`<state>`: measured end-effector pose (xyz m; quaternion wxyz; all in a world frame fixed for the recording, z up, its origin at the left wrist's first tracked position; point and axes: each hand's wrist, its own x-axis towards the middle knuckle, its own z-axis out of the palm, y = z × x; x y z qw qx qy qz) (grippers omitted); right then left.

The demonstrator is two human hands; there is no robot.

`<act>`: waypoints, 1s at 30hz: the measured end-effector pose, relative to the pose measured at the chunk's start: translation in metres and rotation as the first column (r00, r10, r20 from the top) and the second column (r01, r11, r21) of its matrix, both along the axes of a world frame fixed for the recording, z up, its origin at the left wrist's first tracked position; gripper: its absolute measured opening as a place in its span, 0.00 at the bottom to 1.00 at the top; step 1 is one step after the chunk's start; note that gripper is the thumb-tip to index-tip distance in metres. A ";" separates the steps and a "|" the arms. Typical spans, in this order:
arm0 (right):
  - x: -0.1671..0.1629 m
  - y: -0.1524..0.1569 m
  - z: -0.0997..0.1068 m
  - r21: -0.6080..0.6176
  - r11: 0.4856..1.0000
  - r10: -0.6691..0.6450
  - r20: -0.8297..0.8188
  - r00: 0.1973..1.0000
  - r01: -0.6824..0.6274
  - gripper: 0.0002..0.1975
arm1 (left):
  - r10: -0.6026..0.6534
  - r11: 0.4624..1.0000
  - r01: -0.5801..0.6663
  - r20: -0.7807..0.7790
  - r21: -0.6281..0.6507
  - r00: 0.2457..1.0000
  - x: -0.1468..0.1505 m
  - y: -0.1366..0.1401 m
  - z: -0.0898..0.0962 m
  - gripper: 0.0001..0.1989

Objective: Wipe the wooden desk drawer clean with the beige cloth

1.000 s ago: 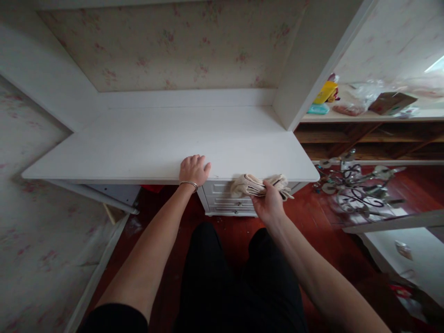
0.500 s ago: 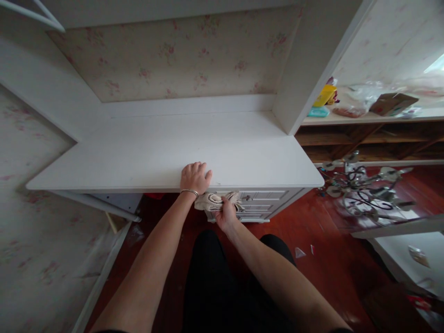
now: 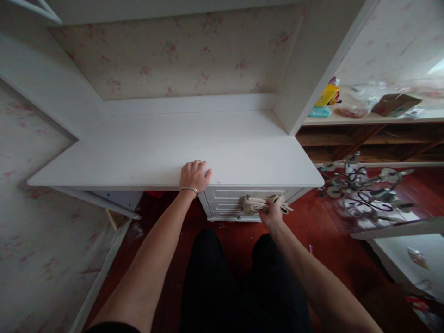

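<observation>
The two hands are apart, one on the desktop and one at the drawers. The left hand (image 3: 194,175) lies palm down at the near edge of the white desk (image 3: 156,143), fingers extended toward the far side and holding nothing. A bracelet (image 3: 189,189) encircles the left wrist. The right hand (image 3: 273,213) is clamped on a folded cream cloth (image 3: 255,206), with the bulk of the cloth extending to the left of the grip and a loose end to the right. The cloth is located below the near edge of the desktop, in front of the white drawer unit (image 3: 224,193), and covers part of the drawer fronts from view. Whether the cloth touches the drawer fronts cannot be told.

A floral wallpaper panel (image 3: 180,58) occupies the far side above the desktop. To the right of the desk, a chandelier (image 3: 367,194) with several curved arms lies on the red-brown floor (image 3: 333,254). At the far right, a low wooden shelf unit (image 3: 340,121) supports a yellow item (image 3: 326,95), a teal packet (image 3: 319,112), clear plastic bags (image 3: 371,95) and a cardboard box (image 3: 395,105).
</observation>
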<state>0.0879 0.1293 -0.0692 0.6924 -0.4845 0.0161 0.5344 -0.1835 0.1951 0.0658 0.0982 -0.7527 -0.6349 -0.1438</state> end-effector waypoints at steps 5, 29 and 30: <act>0.011 -0.005 0.010 -0.066 0.997 -0.030 0.064 0.997 0.034 0.08 | 0.003 1.000 -0.003 0.005 0.002 1.000 0.000 0.000 -0.001 0.20; 0.056 -0.005 0.033 -0.131 0.966 -0.195 0.184 0.963 0.221 0.16 | -0.014 1.000 0.013 0.028 0.013 1.000 0.000 0.000 0.001 0.20; 0.059 -0.006 0.041 -0.100 0.973 -0.189 0.179 0.966 0.209 0.17 | -0.014 1.000 0.013 0.030 0.014 0.999 0.000 0.000 0.001 0.20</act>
